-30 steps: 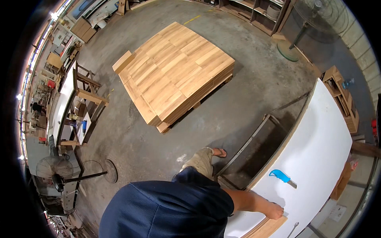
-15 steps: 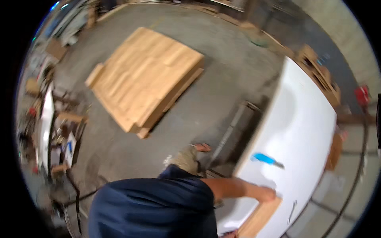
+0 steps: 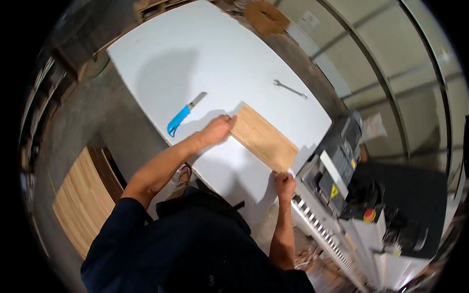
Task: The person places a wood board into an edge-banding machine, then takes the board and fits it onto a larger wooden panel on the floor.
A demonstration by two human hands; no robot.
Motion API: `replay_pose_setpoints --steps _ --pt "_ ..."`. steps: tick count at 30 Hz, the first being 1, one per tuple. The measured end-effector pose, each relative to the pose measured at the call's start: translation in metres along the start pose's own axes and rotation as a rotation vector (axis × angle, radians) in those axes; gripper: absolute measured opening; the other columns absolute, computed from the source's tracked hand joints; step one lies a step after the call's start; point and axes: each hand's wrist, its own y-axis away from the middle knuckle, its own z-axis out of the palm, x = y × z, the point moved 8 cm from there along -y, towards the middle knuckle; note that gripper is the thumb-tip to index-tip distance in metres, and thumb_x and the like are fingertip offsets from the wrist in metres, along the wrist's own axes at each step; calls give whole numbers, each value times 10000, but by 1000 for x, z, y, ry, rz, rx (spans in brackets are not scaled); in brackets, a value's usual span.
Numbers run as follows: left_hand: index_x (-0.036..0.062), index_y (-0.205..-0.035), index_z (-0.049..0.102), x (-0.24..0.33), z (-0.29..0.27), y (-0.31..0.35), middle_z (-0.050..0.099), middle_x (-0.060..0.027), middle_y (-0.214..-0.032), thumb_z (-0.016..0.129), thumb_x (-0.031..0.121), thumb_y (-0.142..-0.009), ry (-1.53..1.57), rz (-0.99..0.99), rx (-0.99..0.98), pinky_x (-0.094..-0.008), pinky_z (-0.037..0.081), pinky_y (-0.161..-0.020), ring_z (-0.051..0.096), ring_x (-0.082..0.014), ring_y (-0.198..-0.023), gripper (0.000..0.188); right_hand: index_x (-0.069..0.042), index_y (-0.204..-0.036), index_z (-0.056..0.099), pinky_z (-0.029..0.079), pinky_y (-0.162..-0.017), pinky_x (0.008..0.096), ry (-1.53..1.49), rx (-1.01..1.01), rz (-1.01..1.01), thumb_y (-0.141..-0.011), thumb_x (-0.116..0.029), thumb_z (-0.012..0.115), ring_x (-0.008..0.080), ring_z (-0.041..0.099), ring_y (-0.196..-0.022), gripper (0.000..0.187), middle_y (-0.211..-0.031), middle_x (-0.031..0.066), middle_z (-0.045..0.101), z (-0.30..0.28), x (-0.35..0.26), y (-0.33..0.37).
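A short rectangular wooden board (image 3: 264, 139) with light, straight grain is held at its two ends over the white table (image 3: 215, 49). My left hand (image 3: 218, 129) grips its left end, fingers closed along the edge. At the near right end my right hand (image 3: 285, 185) has its fingers closed on the corner, close to the machine. Whether the board touches the tabletop or is slightly raised, I cannot tell. Left of my left hand lies a blue-handled knife (image 3: 180, 119), its blade pointing away. A metal wrench (image 3: 290, 90) lies beyond the board, to the right.
A grey and white machine (image 3: 337, 166) with a ridged track and a red stop button (image 3: 370, 215) stands at the table's right end. Large wooden panels (image 3: 80, 202) are stacked on the floor at left. A cardboard piece (image 3: 266, 17) lies past the table's far edge.
My view has swung right, from the floor and panel stack to the table and machine. Both hands stay on the board, which now shows fully.
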Motion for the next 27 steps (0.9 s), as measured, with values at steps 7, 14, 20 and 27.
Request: replay_pose_setpoints --steps 7,14,20,27 --pt "-64 -1242 445 4 -5 -4 591 -215 -906 674 16 -701 -31 19 -88 -411 498 -713 581 -383 -830 593 24 -807 626 485 -608 368 -71 99 -54 -772 -193 699 283 619 -634 232 -697 158 629 -9 -23 9" --pt "-58 -1248 452 15 -15 -1 569 -208 -916 693 25 -680 -50 5 -18 -415 498 -719 571 -377 -853 622 -27 -965 593 495 -694 465 78 109 -111 -799 -155 653 404 600 -778 218 -872 204 623 -3 -23 16" --pt "-49 -1261 442 14 -15 -2 577 -204 -934 669 25 -703 -54 6 -18 -423 493 -751 566 -372 -892 607 -24 -947 593 491 -685 465 101 118 -84 -782 -175 675 396 604 -773 239 -866 203 622 -3 -22 15" --pt "-44 -1263 449 6 -17 -3 582 -195 -921 702 35 -685 -76 11 -38 -410 490 -766 571 -358 -891 636 -24 -962 598 494 -672 470 54 34 -31 -782 -195 673 397 602 -768 259 -865 198 621 2 -25 22"
